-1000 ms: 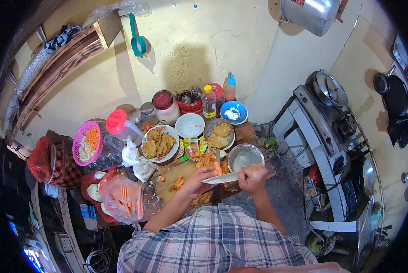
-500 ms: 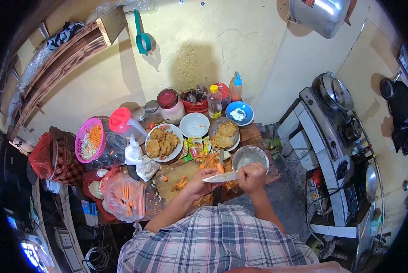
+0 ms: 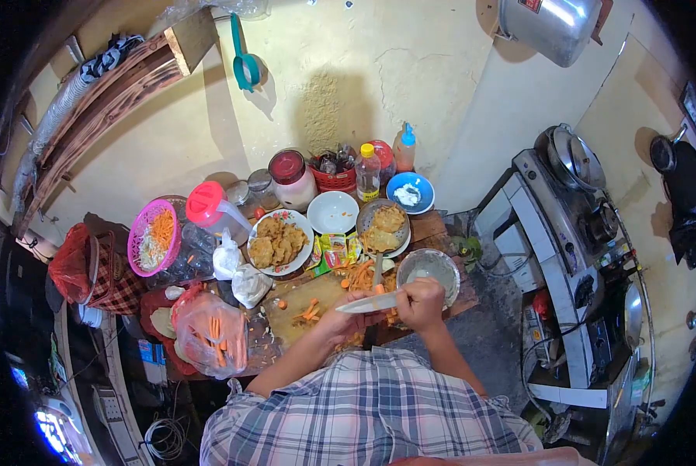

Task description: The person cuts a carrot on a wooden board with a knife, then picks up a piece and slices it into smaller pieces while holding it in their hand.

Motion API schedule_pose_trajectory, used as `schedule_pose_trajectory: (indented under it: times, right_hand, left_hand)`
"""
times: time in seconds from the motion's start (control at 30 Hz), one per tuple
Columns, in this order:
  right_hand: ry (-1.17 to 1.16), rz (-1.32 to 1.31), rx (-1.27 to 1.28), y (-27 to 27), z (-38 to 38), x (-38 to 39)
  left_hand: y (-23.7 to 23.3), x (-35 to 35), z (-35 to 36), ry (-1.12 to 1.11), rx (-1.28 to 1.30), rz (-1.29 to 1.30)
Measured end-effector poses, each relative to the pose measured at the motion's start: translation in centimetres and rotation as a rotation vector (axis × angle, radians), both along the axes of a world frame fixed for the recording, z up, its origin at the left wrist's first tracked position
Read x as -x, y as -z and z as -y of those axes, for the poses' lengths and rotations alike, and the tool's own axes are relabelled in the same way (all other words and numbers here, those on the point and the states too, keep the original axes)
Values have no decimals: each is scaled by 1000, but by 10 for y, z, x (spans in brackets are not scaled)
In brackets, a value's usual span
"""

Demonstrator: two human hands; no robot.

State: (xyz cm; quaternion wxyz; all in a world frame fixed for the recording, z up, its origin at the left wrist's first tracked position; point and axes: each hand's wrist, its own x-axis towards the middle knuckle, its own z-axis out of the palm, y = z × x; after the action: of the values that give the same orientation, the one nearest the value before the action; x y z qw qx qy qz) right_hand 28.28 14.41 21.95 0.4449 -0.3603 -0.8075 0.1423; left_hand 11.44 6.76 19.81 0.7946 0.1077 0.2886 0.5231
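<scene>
Now right hand grips knife (blade leftward) across left hand

The wooden table bears a fritter plate, white bowl, blue bowl — and steel bowl.

Cramped home kitchen: gas stove, plated food.

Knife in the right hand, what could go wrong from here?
1. The knife, gripped by the right hand, lies right across the left hand. A slip could cut its fingers.
2. The metal bowl sits just beyond the right hand. A quick move of that hand might knock or tip it.
</scene>
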Motion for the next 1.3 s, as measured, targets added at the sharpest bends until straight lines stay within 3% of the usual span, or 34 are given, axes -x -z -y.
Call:
schedule_pose_trajectory:
  times: [0.23, 0.5, 0.63, 0.8, 0.93, 1.1, 1.3]
  right_hand:
    - [-17, 5, 61, 4, -3, -5]
    - [11, 52, 74, 8, -5, -4]
    - [-2, -5, 47, 4, 2, 4]
    - [45, -16, 69, 16, -4, 2]
    - [34, -54, 20, 9, 3, 11]
    - [65, -18, 51, 17, -2, 5]
    - [61, -29, 35, 10, 5, 16]
  left_hand:
    - [9, 14, 2, -29, -66, -77]
    - [3, 11, 2, -34, 24, -162]
    - [-1, 7, 4, -45, 42, -73]
    - [-5, 9, 5, -36, -44, -237]
    - [2, 6, 4, -28, 37, -79]
    - [-15, 6, 3, -14, 79, -282]
    - [-8, 5, 3, -18, -8, -289]
